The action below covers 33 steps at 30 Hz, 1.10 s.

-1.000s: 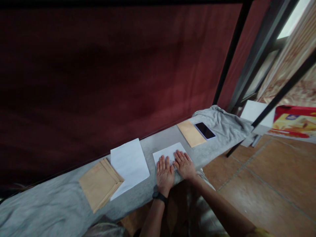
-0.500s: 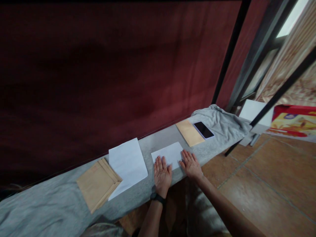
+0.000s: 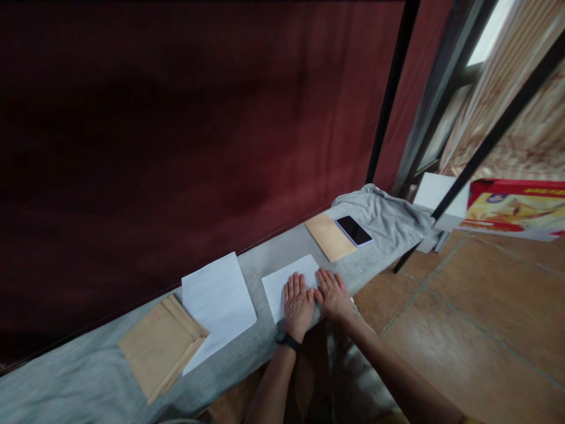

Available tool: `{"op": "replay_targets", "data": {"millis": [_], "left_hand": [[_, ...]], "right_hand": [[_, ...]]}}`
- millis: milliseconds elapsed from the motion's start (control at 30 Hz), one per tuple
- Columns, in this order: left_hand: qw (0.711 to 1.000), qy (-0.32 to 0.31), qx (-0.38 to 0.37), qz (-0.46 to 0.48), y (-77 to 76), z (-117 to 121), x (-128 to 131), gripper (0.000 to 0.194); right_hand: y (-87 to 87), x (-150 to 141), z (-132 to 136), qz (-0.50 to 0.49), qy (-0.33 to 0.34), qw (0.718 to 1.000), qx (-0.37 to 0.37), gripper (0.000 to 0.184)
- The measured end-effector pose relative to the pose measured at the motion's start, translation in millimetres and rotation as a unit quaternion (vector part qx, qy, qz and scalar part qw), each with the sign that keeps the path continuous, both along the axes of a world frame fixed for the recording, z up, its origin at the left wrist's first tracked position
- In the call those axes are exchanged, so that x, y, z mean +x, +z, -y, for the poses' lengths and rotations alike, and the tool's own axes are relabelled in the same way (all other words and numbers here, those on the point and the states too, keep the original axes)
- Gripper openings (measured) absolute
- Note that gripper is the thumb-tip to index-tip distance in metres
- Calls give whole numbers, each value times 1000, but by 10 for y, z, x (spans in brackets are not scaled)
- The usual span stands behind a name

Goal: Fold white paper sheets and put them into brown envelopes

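A folded white sheet of paper (image 3: 274, 288) lies on the grey cloth in front of me. My left hand (image 3: 299, 305) rests flat on it, fingers stretched out. Beside it, my right hand (image 3: 334, 293) presses on the sheet's right side with its fingers extended. The two thumbs nearly meet, and the hands cover the near right part of the paper. To the left is a larger stack of white paper (image 3: 220, 303), its lower left corner under a pile of brown envelopes (image 3: 156, 344). A single tan envelope (image 3: 330, 237) lies beyond my right hand.
A phone (image 3: 354, 230) with a dark screen lies right of the tan envelope. Grey cloth (image 3: 384, 212) covers the narrow bench and bunches at its far end. Black metal posts (image 3: 391, 100) rise there. A white box (image 3: 441, 197) and a red-yellow carton (image 3: 516, 209) stand beyond.
My left hand has slid rightward across the folded paper, closer to my right hand. The view has shifted slightly, and the other things lie as before.
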<state>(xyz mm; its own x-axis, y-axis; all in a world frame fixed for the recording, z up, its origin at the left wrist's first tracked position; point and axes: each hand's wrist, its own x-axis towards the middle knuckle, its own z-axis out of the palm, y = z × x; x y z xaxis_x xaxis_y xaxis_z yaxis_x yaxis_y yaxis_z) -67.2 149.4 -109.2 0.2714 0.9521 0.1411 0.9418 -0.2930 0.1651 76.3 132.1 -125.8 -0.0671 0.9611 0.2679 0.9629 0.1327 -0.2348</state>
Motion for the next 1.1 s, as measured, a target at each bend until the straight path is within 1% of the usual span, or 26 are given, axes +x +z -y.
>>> {"op": "replay_targets", "data": {"millis": [100, 233, 333, 433, 500, 600, 700, 833, 933, 1000, 1100], "left_hand": [[1000, -2, 10, 5, -39, -102, -37, 56], [1000, -3, 27, -9, -69, -280, -217, 57], [999, 15, 30, -24, -62, -392, -327, 58], [998, 39, 29, -35, -43, -442, -372, 59], [998, 49, 33, -37, -31, -432, -381, 60], [997, 60, 44, -34, -19, -342, -404, 61], [996, 56, 54, -32, -18, -159, -467, 60], [996, 19, 80, -31, -28, 152, -599, 58], [995, -6, 96, -29, -28, 330, -678, 56], [994, -13, 100, -29, -24, 392, -703, 55], [994, -10, 101, -30, -22, 418, -709, 54]], "right_hand": [[23, -6, 1, -7, -2, 1000, -5, 56], [43, -3, 3, -16, -5, 1000, -10, 56], [51, -1, 10, -21, -3, 1000, -13, 56], [54, -7, 12, -24, -6, 1000, -12, 56], [54, -13, 10, -24, -7, 1000, -9, 56], [49, -20, 8, -21, -8, 1000, -3, 55], [36, -19, 9, -21, -8, 1000, 4, 55], [4, -18, 0, -22, -9, 1000, 13, 54], [-19, -23, -9, -22, -15, 1000, 15, 54], [-29, -26, -6, -20, -18, 999, 17, 54], [-22, -25, 10, -20, -17, 999, 26, 53]]}}
